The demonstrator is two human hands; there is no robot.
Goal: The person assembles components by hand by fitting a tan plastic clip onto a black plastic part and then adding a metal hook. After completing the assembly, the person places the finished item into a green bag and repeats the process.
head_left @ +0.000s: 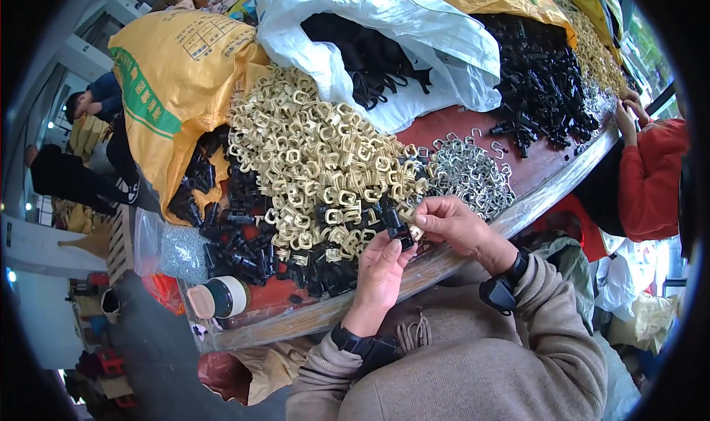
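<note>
My left hand (380, 274) is closed, with a small black plastic fitting (399, 231) between thumb and fingers. Close against it, my right hand (457, 227) is pinched at the fitting's right side. Its fingertips cover whatever small piece they hold. Both hands are above the table's near edge. Just beyond them spreads a large heap of beige plastic loops (303, 155). Right of that heap lies a pile of bent silver metal hooks (471, 171). More black plastic fittings (248, 254) are scattered to the left of my hands.
A yellow woven sack (174, 73) and a white sack (296, 66) with black parts stand behind the heaps. A jar (226, 297) sits at the left corner near a bag of small metal pieces (185, 252). On the right, a person in a red sleeve (654, 177) works at the same table.
</note>
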